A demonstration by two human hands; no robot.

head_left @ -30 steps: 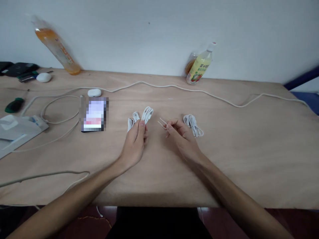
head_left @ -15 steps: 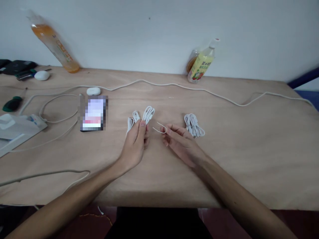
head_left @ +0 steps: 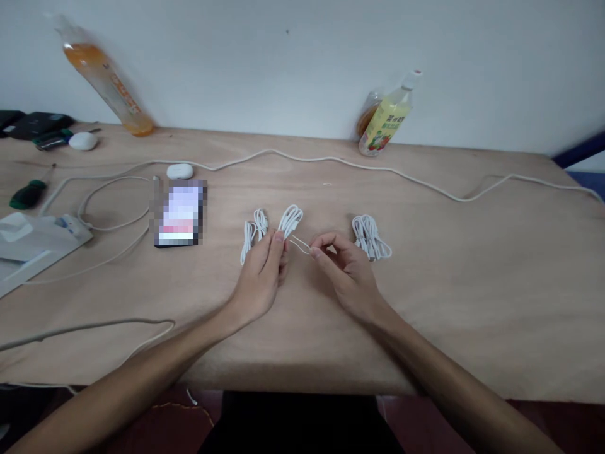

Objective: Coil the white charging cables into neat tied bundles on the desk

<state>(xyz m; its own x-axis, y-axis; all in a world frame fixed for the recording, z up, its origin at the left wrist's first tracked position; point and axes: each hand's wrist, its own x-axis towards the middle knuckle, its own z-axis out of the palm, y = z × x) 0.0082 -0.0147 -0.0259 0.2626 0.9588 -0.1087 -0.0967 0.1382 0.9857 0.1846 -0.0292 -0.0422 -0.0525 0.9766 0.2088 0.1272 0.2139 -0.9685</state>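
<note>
Grip closed, the left hand (head_left: 259, 272) held a coiled cable (head_left: 290, 220) well in from the table's front edge (head_left: 302, 378), likely keeping its loops together; the right hand (head_left: 348, 270) pinched a thin white tie (head_left: 302, 243), probably leaving its ends free.

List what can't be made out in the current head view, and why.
All in the head view:
- Phone: screen contents, blurred into blocks.
- Cable bundle: lower end, hidden by the left hand.
- Thin tie in the right hand: too small to tell its material.
- White packet: cut off by the left edge.
</note>
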